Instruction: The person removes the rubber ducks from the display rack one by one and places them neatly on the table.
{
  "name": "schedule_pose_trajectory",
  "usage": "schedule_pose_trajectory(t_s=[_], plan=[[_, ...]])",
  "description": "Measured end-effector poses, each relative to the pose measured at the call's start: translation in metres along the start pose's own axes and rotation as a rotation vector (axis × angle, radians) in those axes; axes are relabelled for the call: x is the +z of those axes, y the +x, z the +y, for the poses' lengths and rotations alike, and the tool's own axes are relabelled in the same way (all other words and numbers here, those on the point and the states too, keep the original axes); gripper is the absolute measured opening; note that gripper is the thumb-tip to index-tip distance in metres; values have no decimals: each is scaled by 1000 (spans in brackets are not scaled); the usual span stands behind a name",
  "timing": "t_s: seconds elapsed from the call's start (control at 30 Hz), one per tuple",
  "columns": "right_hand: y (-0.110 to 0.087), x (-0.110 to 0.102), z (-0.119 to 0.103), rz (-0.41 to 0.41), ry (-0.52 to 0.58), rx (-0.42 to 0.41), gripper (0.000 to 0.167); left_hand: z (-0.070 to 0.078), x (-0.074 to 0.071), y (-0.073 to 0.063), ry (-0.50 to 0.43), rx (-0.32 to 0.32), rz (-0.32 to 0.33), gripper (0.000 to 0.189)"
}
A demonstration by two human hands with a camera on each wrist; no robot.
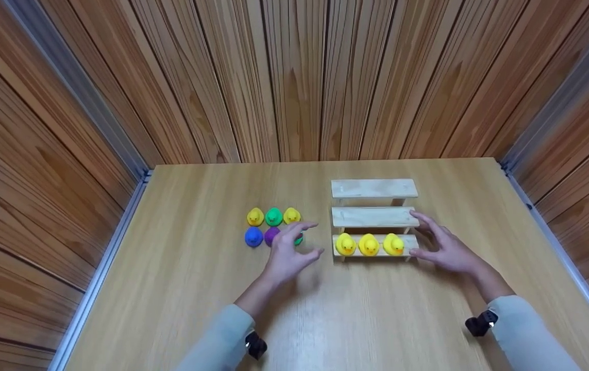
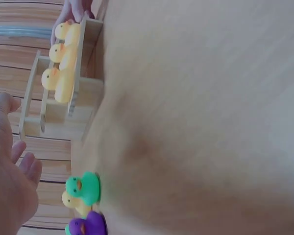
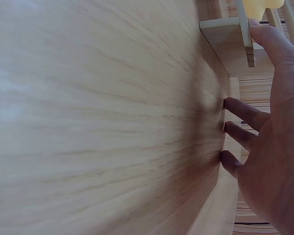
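Note:
A pale wooden three-step stand [image 1: 375, 216] is on the table, with three yellow rubber ducks [image 1: 369, 245] in a row on its lowest step. My right hand [image 1: 449, 250] is at the stand's right end, fingers spread; its thumb touches the lowest step's edge and a fingertip reaches the middle step. Left of the stand, my left hand [image 1: 286, 255] hovers with thumb and fingers apart, holding nothing. It partly covers a green duck [image 2: 90, 188] and a purple duck [image 1: 272, 236]. Beside these sits a blue duck [image 1: 253, 237]; behind them are two yellow ducks and another green duck [image 1: 273, 216].
Wood-plank walls [image 1: 294, 82] enclose the wooden table [image 1: 186, 247] at the back and both sides. Metal rails [image 1: 103, 278] run along the table's left and right edges. A small black device [image 1: 481, 323] is strapped at each wrist over light sleeves.

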State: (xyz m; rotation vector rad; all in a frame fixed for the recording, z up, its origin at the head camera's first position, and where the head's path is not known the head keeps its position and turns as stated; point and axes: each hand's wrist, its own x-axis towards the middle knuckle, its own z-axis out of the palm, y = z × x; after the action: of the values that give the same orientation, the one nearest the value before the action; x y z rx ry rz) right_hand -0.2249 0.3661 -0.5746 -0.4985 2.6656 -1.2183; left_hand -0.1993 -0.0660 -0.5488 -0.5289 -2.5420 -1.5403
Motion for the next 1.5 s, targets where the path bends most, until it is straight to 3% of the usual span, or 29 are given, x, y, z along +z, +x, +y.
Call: schedule_pose_trajectory(t_s=[0.27, 0.47, 1.0, 1.5], plan=[[-5, -2, 0, 16, -32, 16, 99, 14, 25, 7, 4, 24, -42, 52], [-2, 1, -1, 9, -31, 11, 98, 18, 35, 7, 8, 23, -79, 50], [1, 2, 0, 8, -6, -27, 97, 6, 60, 12, -68, 11, -53, 38], [-2, 2, -2, 3, -38, 25, 99, -1, 72, 14, -89, -7, -36, 32]])
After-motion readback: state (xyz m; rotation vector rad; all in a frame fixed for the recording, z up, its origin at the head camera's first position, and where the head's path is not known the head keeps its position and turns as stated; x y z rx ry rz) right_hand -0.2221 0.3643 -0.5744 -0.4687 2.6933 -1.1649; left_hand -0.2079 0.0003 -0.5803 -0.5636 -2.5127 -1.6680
